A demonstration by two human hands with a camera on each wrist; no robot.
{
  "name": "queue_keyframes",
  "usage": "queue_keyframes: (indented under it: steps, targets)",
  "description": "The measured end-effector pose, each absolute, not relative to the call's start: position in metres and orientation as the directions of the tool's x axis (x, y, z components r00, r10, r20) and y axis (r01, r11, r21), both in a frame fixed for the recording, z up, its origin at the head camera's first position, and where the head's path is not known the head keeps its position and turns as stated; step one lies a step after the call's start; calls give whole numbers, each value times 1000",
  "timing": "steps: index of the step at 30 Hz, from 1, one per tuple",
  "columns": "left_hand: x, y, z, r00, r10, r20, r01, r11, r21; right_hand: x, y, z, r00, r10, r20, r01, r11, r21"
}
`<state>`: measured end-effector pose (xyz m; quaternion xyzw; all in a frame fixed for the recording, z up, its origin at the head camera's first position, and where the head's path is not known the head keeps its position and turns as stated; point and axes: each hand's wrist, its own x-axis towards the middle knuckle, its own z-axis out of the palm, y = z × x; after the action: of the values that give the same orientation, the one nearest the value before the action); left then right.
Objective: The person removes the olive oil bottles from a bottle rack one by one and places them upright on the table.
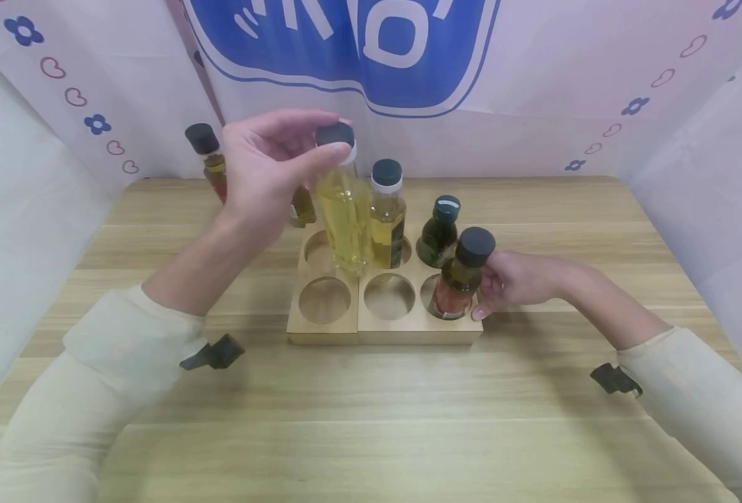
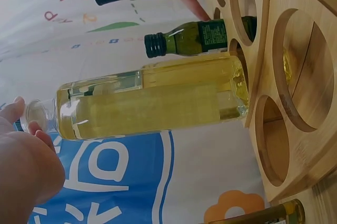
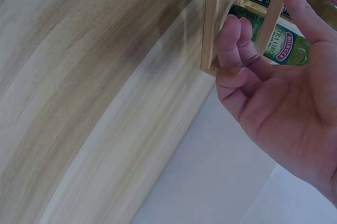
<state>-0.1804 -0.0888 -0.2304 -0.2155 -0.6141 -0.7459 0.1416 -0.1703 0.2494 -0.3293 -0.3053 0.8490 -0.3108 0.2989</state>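
Note:
My left hand [image 1: 260, 168] pinches the dark cap of a clear bottle of yellow oil [image 1: 344, 220], upright over the back row of a wooden bottle rack [image 1: 327, 335]. In the left wrist view the bottle's base [image 2: 239, 90] is close to the rack's round holes. My right hand [image 1: 525, 278] grips the rack's right side, its thumb at the top board and its fingers curled by the edge. Next to that thumb, a red-labelled olive oil bottle [image 1: 453, 297] stands in the front right hole. A dark green bottle [image 1: 439, 236] and another yellow oil bottle [image 1: 386, 220] occupy back holes.
Behind my left hand stand a black-capped bottle [image 1: 205, 143] and a partly hidden bottle [image 1: 303, 208], both outside the rack. A printed cloth [image 1: 522, 105] hangs along the far edge of the wooden table [image 1: 371, 433]. Dark straps [image 1: 216, 351] hang at my sleeves.

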Motion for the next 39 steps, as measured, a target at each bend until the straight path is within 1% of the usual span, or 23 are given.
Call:
queue_keyframes:
  steps: [10,24,33,39]
  targets:
    - [-195,-90,-228,-900,12,435,422,-222,879,-171,249,-328,-637,-696,-332,-318,629,-709]
    - [-214,-91,-225,-902,-41,429,429,-175,886,-172,250,-329,-636,-698,-329,-322,628,-708]
    - [-226,-90,-225,-921,-68,383,389,-217,895,-171,249,-328,-633,-703,-324,-335,626,-704]
    - [-234,-89,-226,-928,-89,361,371,-184,910,-171,249,-328,-630,-709,-317,-345,622,-703]
